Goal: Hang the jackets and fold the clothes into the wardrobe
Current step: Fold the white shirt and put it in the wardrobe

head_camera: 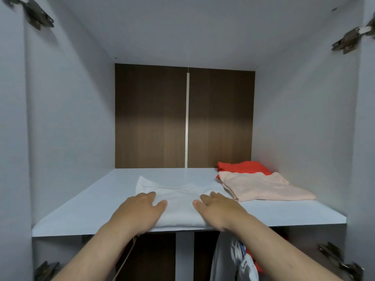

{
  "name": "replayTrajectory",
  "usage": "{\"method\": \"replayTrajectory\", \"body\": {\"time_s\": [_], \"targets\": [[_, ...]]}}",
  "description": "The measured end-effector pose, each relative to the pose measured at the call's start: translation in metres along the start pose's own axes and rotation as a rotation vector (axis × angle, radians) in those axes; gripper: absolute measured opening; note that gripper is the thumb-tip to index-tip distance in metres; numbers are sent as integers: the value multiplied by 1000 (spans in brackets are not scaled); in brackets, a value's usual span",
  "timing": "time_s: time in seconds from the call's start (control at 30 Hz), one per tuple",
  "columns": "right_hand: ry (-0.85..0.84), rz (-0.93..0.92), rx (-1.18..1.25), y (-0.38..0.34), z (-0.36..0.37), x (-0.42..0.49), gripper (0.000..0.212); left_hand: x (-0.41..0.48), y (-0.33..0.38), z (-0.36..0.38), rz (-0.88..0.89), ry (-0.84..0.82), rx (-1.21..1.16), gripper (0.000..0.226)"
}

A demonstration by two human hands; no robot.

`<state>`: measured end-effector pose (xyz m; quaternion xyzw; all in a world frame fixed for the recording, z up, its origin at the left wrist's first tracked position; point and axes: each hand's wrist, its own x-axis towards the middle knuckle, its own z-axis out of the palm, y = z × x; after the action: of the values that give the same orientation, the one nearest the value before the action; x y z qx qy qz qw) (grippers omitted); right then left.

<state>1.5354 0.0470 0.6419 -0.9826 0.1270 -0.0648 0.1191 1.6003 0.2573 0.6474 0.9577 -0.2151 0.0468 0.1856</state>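
A folded white garment [180,205] is pressed flat at the near edge of the wardrobe shelf [85,209] by the left hand [140,209] and right hand [219,209], fingers extended, nothing gripped. Farther right, a folded pink garment [261,185] is laid over an orange garment [245,167].

Home, wardrobe [71,118] interior. Pale laminate shelf [97,211] under left hand [140,209] and right hand [219,209], wood-grain back panel [152,118] beyond them. Door hinges [38,15] on side walls, above and below hand level. Folded white top [178,201] under both hands; peach top [263,185] and red top [245,167] just right of right hand. More garments [227,258] hang below right wrist.
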Motion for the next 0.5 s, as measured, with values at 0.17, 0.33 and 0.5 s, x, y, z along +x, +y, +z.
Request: {"method": "replayTrajectory", "body": {"time_s": [0.17, 0.33, 0.5], "targets": [[-51, 7, -6, 3, -3, 18, 70, 21, -4, 4, -8, -15, 0, 62], [-47, -22, -105, 0, -4, 34, 92, 39, -10, 5, -14, -29, -31, 63], [87, -26, 4, 6, -8, 23, 51, 21, -5, 8, 95, 326, 60, 50]]}}
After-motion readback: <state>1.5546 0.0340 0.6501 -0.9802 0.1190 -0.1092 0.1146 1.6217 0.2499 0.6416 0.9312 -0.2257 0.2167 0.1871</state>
